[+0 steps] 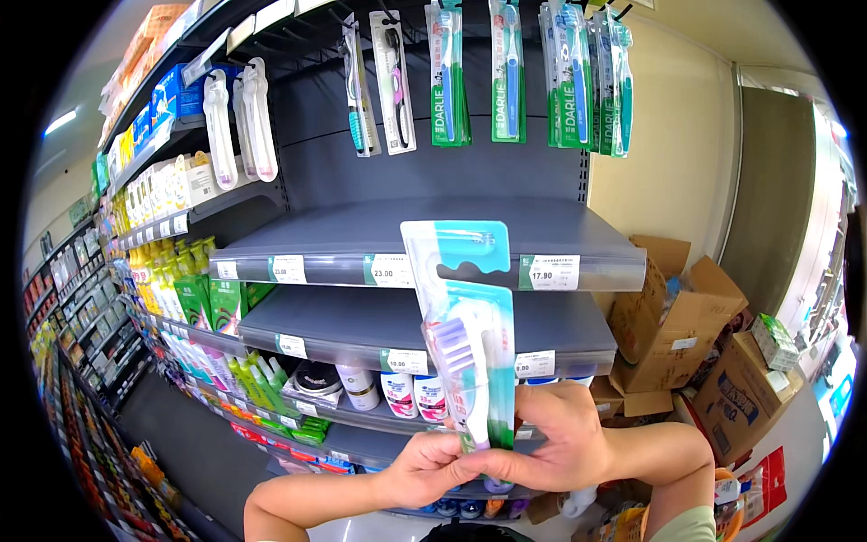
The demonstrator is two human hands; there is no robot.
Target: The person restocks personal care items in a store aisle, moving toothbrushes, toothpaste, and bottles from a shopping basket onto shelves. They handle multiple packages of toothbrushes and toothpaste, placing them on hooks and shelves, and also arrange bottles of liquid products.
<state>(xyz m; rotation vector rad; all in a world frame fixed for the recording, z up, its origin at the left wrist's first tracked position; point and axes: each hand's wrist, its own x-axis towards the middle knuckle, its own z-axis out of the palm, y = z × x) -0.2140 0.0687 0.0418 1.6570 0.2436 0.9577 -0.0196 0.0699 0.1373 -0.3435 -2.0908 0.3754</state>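
Between both hands I hold a blister-packed toothbrush (474,359) upright, its hang-hole end at the top. The brush inside has a white handle and purple-and-white bristles; the card is teal and green. My left hand (430,464) pinches the pack's lower end from the left. From the right, my right hand (555,440) grips the same end, its thumb across the front near the left thumb. Behind the pack stands a grey metal shelf (339,237) with price tags along its front edge. Darlie toothbrush packs (447,81) hang from hooks above it.
More toothbrush packs (393,88) hang at upper left of centre. Shampoo bottles (399,393) stand on a lower shelf. Open cardboard boxes (677,318) crowd the right side, beside another carton (752,400). An orange basket (728,522) sits at lower right. An aisle floor (183,433) runs along the left.
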